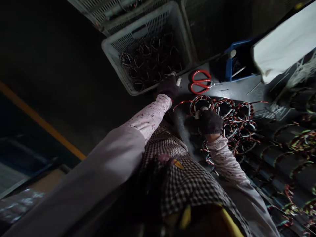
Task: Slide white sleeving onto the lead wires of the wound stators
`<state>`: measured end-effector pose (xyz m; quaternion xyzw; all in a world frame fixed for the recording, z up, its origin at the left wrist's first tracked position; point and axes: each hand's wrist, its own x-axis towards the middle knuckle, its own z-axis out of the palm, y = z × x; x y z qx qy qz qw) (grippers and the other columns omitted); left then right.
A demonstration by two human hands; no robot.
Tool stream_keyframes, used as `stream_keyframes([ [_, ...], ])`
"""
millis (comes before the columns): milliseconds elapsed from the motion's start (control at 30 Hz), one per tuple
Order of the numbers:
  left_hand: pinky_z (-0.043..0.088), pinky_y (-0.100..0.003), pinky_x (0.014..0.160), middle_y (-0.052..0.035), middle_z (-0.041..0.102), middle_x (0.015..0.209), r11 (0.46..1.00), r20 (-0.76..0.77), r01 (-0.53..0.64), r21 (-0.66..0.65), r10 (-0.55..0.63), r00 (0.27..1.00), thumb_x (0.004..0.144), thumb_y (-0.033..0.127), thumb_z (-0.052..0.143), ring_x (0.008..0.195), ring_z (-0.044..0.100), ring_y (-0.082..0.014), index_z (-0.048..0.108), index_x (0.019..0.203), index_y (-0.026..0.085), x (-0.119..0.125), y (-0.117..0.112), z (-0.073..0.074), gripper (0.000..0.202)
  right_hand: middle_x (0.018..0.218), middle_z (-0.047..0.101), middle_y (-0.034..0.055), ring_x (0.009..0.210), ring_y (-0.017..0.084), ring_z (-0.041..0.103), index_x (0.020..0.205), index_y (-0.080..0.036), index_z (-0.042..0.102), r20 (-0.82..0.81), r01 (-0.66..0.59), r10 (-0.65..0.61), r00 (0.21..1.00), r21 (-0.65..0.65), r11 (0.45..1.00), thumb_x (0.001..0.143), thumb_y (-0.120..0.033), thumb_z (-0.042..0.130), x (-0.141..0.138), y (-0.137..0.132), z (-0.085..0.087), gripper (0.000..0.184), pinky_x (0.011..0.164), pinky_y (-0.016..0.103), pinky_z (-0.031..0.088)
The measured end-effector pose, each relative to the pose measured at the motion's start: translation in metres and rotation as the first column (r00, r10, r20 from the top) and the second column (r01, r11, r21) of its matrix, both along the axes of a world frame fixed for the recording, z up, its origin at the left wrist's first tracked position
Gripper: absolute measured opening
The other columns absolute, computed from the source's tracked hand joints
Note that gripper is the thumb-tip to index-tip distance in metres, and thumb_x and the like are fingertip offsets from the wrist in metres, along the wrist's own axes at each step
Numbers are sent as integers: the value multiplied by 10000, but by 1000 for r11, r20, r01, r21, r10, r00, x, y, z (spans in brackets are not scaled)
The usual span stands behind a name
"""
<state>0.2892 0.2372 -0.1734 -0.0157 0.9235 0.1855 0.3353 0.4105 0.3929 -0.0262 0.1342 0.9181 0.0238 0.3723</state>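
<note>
Here's our left hand (168, 87) by the slotted crate (154, 24), grip hidden; our right hand (210, 122) meets a wire-wound stator (201, 98) at its eleven o'clock, hold unclear, red-handled scissors (201, 80) near twelve.

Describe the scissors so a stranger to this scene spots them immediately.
Start at the slotted crate holding dark rings. On the gray tabletop to its right, short of the blue bin, lie the scissors. Two red loop handles set them apart from the wire-wound rings below.
</note>
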Motion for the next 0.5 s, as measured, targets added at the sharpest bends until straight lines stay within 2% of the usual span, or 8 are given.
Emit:
stream_keyframes([
  [100,514,-543,1432,-231,667,1845,1000,0,17,18,-17,1000,1338,480,327,1630,715,-407,526,1926,138,-1,-3,-2,709,1252,865,255,1145,307,827,1489,-26,823,2,62,-62,998,20,998,1276,-353,536,-2,-6,3,485,952,353,483],
  [200,508,-543,1440,-240,653,1857,999,16,12,43,-13,1000,1340,525,324,1645,704,-408,502,1935,150,-1,-6,-5,725,1169,858,242,1162,350,850,1402,-10,839,-68,130,-127,990,40,991,1241,-356,595,-2,-8,-5,453,982,388,524],
  [333,512,-559,1440,-253,644,1858,998,38,3,55,-6,999,1348,519,324,1658,702,-426,495,1942,147,-2,-7,-5,722,977,829,179,1163,352,869,1167,-37,851,-234,174,-186,954,-70,982,1251,-450,560,5,-3,-20,512,990,395,578],
  [400,505,-550,1449,-250,644,1859,997,37,-5,80,2,999,1347,508,365,1669,695,-427,519,1930,143,-3,-8,-5,705,936,824,160,1144,345,878,1118,-75,859,-351,187,-215,911,-113,976,1249,-527,529,16,4,-15,574,997,416,612],
  [500,468,-518,1481,-227,641,1872,987,14,-50,156,48,999,1340,477,471,1693,671,-405,596,1874,139,-5,-12,-8,645,1069,868,165,1121,354,887,1276,-140,885,-568,224,-289,771,-183,957,1216,-627,544,44,14,13,598,999,499,665],
])
